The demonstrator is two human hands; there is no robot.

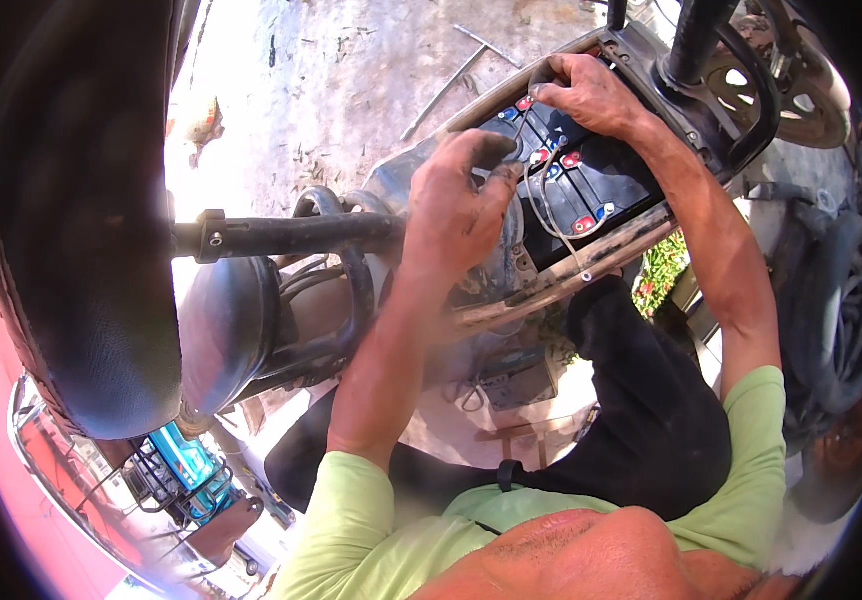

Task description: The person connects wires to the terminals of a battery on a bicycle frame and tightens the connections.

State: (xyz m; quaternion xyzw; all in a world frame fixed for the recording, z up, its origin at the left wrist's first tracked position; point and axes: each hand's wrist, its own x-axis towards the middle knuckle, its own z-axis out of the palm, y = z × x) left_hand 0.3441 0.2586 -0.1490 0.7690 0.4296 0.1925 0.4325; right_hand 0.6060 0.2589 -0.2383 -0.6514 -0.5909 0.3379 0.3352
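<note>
Several black batteries with red and blue terminals sit side by side in the open battery compartment of an electric two-wheeler. A thin grey wire loops over their tops. At the compartment's left end, my left hand has its thumb and forefinger bent around part of the wire, their tips close together. My right hand reaches over the far side of the batteries. Its fingers are curled and pressed together beside a red terminal; what lies between them is hidden.
A black seat rises at the left, joined to a dark metal tube. A thin T-shaped metal rod lies on the concrete beyond the frame. Black tyres stand at the right, and a blue machine at the lower left.
</note>
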